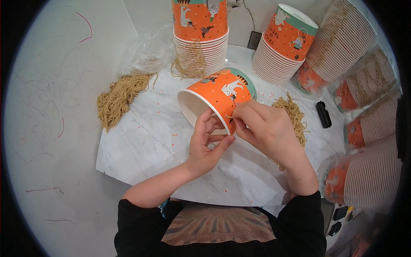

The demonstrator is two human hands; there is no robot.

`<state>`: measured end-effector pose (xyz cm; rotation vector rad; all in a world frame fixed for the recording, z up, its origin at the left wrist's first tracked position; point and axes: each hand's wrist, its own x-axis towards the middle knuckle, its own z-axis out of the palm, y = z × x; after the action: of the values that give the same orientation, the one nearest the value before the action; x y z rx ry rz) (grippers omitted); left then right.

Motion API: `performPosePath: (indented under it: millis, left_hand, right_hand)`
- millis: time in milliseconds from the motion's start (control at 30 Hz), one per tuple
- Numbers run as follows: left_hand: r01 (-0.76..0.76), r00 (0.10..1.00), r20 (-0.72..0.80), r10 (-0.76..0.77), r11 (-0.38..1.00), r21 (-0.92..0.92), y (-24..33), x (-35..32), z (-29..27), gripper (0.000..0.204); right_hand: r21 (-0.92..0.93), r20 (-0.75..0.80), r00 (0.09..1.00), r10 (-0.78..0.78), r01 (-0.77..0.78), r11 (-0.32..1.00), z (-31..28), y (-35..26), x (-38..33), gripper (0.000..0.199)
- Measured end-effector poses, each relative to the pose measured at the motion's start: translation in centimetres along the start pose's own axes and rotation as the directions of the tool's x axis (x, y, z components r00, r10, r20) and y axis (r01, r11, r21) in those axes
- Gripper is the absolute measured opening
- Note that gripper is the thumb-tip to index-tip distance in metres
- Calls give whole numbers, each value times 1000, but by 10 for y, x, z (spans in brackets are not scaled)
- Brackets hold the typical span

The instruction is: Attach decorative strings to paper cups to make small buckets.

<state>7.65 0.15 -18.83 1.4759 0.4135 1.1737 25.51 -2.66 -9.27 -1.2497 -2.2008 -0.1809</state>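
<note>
Orange paper tub (212, 91): likely handling and places of hold

The tub is held tilted on its side above the marbled table (150, 150), its white-rimmed mouth turned toward the lower left; whether its wall is supported by the table cannot be told. At the rim it is clamped by the left hand (204, 147), with fingers inside the mouth and thumb at the lower edge. Close by, the thumb and fingertips of the right hand (269, 128) are drawn together beside a short tan cord (230, 117) at the outer wall; whether the cord is pinched cannot be told. Light weight and a smooth, slightly slippery surface may be expected. The rolled rim, probably the stiffest part, is best grasped; the thin wall could be creased by hard squeezing.
</note>
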Motion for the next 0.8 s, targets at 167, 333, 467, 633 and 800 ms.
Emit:
performPosePath:
  millis: [167, 333, 467, 633, 800]
  left_hand:
    - [-13, 1000, -6, 13, 999, -33, -4, -3, -3, 63]
    - [51, 998, -24, -56, 983, -177, -2, -3, -5, 43]
    - [29, 998, -42, -37, 986, -166, -3, -1, -6, 31]
    - [7, 997, -70, -16, 990, -138, 0, 3, -5, 24]
    - [-10, 997, -79, -1, 989, -145, -3, 2, -8, 20]
  right_hand:
    - [-4, 20, 1000, 14, -14, 1000, -3, -4, 2, 25]
    - [-40, 26, 999, -25, 26, 999, -2, -4, 0, 24]
    - [-44, 29, 999, -36, 37, 998, -2, -7, 1, 25]
    - [-56, 17, 998, -56, 57, 997, -1, -8, 1, 27]
    - [-82, 21, 997, -69, 70, 994, 1, -10, 1, 27]
